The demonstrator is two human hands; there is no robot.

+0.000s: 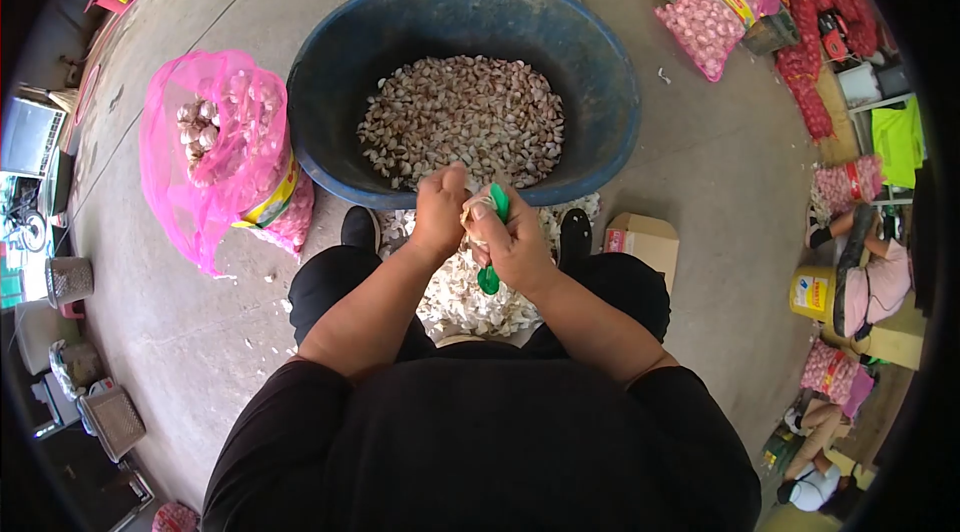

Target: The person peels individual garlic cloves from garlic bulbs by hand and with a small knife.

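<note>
My left hand [440, 211] is closed at the near rim of the big blue tub [335, 157]; what its fingers hold is too small to make out. Right beside it, my right hand [508, 244] is wrapped round a green-handled tool [488, 279], whose handle shows above and below the fingers. A pale bit of garlic [470, 215] shows between the two hands. Many loose garlic cloves [465, 117] cover the tub's bottom. Under my hands, white garlic skins [465, 297] are heaped on the floor between my feet.
An open pink net bag of garlic bulbs [255, 152] stands left of the tub. A cardboard box [645, 247] lies by my right knee. More garlic sacks [710, 17] are at the upper right. Other people [875, 282] sit at the right edge near a yellow bucket [812, 293].
</note>
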